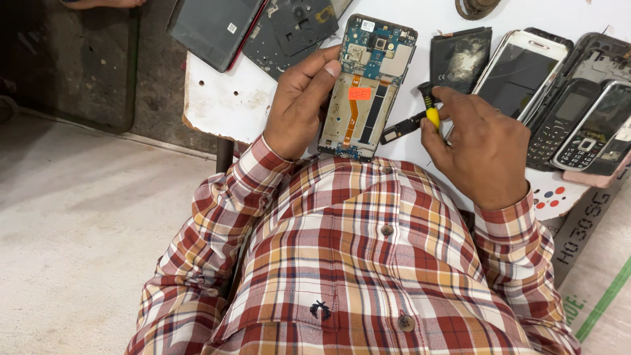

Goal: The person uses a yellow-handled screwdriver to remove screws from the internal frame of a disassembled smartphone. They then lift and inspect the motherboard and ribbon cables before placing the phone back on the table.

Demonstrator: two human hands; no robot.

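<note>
The left hand (299, 105) props an opened smartphone chassis with its blue circuit board, orange flex ribbon and orange sticker exposed (367, 89), tilted up from the near edge of the white counter (223, 98) so that the bare inner face turns toward the wearer. The thumb lies along the chassis's left rim with its tip on the upper edge, and the remaining fingers pass behind, clamping the frame; this bracing appears to steady it against tool pressure. The right hand (483, 148) pinches a small yellow-and-black-handled screwdriver (428, 108) between thumb and curled fingers, the handle just right of the chassis's lower right rim. Whether the tip touches the frame cannot be told. A narrow black loose component (399, 130) lies beside that rim. Toward the counter's far right corner rest a black battery (460, 56), a white touchscreen phone (519, 69) and dark keypad handsets (578, 125).
</note>
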